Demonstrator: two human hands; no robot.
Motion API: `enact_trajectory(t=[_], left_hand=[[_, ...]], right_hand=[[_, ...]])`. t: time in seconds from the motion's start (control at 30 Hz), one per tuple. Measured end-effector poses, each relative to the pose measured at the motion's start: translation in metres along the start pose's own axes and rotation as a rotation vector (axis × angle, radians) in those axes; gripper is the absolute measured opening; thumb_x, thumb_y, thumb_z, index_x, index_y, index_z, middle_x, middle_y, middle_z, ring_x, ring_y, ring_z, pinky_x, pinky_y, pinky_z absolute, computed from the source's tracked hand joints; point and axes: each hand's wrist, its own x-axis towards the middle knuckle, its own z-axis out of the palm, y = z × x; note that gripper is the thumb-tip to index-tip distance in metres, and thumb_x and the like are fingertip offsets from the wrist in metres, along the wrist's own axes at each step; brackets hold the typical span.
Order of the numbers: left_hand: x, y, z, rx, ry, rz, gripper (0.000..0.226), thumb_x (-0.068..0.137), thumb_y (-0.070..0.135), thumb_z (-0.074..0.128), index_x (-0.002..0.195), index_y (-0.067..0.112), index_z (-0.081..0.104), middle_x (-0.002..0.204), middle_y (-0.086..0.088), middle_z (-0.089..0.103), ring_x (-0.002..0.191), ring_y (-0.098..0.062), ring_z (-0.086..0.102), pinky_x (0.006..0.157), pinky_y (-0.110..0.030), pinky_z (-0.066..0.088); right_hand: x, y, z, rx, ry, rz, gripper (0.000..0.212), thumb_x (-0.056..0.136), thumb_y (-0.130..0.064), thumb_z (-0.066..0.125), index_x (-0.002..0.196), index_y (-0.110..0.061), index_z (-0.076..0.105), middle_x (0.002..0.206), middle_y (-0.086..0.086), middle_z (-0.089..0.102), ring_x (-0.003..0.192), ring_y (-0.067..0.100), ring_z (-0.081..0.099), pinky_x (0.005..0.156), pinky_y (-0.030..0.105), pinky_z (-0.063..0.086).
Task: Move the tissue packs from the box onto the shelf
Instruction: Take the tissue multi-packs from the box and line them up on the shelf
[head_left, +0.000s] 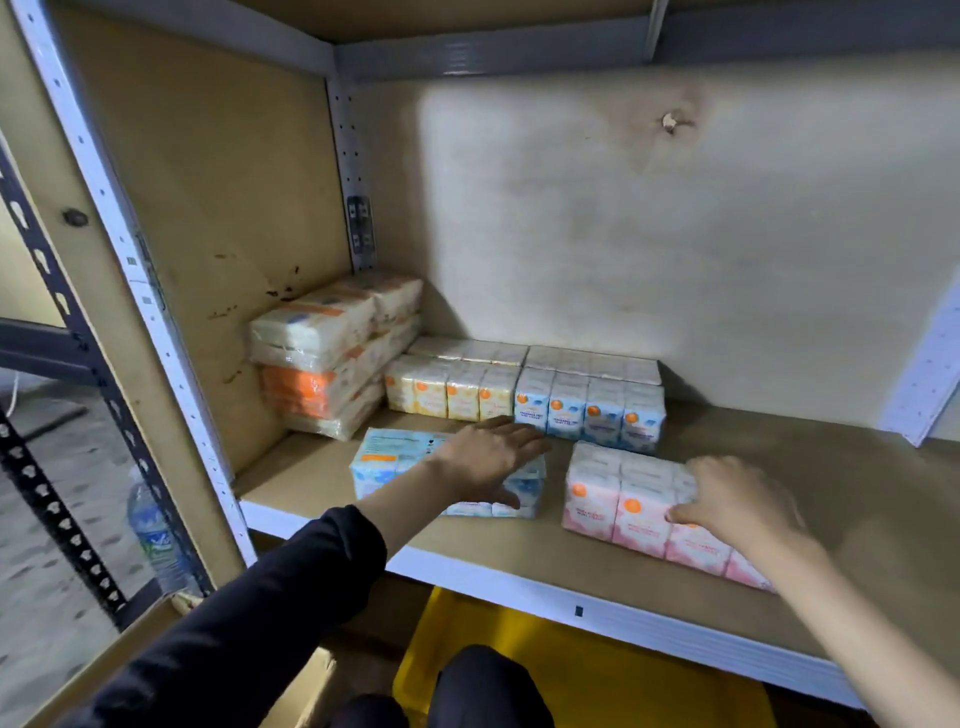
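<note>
Here, left hand (485, 457) flat on blue pack (395, 462), right hand (737, 501) gripping pink pack (618, 499), hands apart

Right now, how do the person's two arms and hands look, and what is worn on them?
The left arm wears a long dark sleeve, black or very dark navy, pushed up so the forearm is bare below it. The left hand is bare: no glove, ring or watch shows. The right arm is bare as far as the picture shows, with no sleeve visible. The right hand is also bare, without visible jewellery.

Print on the tissue packs (589, 415) (and bottle label) is too blurred to read.
</note>
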Motion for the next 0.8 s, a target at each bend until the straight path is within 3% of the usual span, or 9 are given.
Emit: enact_trajectory(t=[0.07,0.17,0.33,0.47,0.57,0.7,0.8], left_hand=[[0.012,0.011,-0.002,0.101,-0.011,0.141,0.058,0.091,0.030,0.056,0.141,0.013,0.035,0.149,-0.005,0.037,0.138,-0.024,0.034,0.111,-0.034,0.030],[0.029,0.018,0.004,0.265,-0.158,0.234,0.053,0.088,0.024,0.062,0.135,0.009,0.044,0.143,-0.008,0.045,0.134,-0.028,0.039,0.111,-0.037,0.035],[0.046,0.019,0.013,0.325,-0.249,0.135,0.040,0.084,0.014,0.067,0.122,0.007,0.057,0.130,-0.007,0.059,0.124,-0.027,0.052,0.099,-0.036,0.048],[0.050,0.006,-0.006,0.261,-0.243,0.070,0.037,0.089,0.011,0.058,0.126,0.011,0.054,0.130,-0.008,0.057,0.121,-0.026,0.055,0.093,-0.035,0.048],[0.043,-0.024,-0.030,0.063,-0.108,-0.049,0.034,0.088,0.017,0.059,0.122,0.013,0.058,0.131,-0.010,0.057,0.122,-0.028,0.053,0.095,-0.037,0.048],[0.018,-0.061,-0.056,-0.360,0.311,-0.257,0.041,0.074,0.030,0.065,0.109,0.009,0.068,0.121,-0.014,0.065,0.113,-0.028,0.061,0.090,-0.033,0.050],[0.001,-0.068,-0.053,-0.638,0.626,-0.503,0.044,0.074,0.016,0.075,0.115,0.004,0.066,0.121,-0.015,0.067,0.112,-0.026,0.062,0.089,-0.023,0.040]], right_hand=[[0.002,-0.011,-0.001,0.039,0.024,-0.056,0.050,0.076,-0.039,0.068,0.118,-0.015,0.055,0.123,0.007,0.060,0.112,0.027,0.056,0.082,0.031,0.047],[0.008,-0.023,0.006,0.083,-0.034,-0.208,0.058,0.079,-0.035,0.066,0.128,-0.012,0.047,0.136,0.007,0.050,0.123,0.025,0.048,0.095,0.034,0.046],[0.010,-0.021,0.022,0.123,-0.107,-0.332,0.073,0.084,-0.027,0.062,0.143,-0.014,0.021,0.156,0.002,0.017,0.142,0.017,0.021,0.113,0.028,0.026],[0.008,-0.016,0.030,0.145,-0.083,-0.339,0.071,0.090,-0.029,0.054,0.146,-0.019,0.011,0.158,-0.001,0.007,0.144,0.015,0.013,0.115,0.025,0.018],[0.009,-0.016,0.033,0.148,-0.073,-0.328,0.070,0.091,-0.030,0.052,0.146,-0.021,0.010,0.158,-0.003,0.006,0.144,0.015,0.011,0.116,0.027,0.019],[0.012,-0.015,0.037,0.166,-0.057,-0.315,0.070,0.090,-0.031,0.052,0.146,-0.021,0.011,0.158,-0.004,0.007,0.144,0.014,0.012,0.116,0.027,0.019],[0.013,-0.015,0.040,0.173,-0.039,-0.311,0.073,0.089,-0.032,0.053,0.146,-0.021,0.009,0.158,-0.004,0.007,0.144,0.013,0.012,0.116,0.025,0.016]])
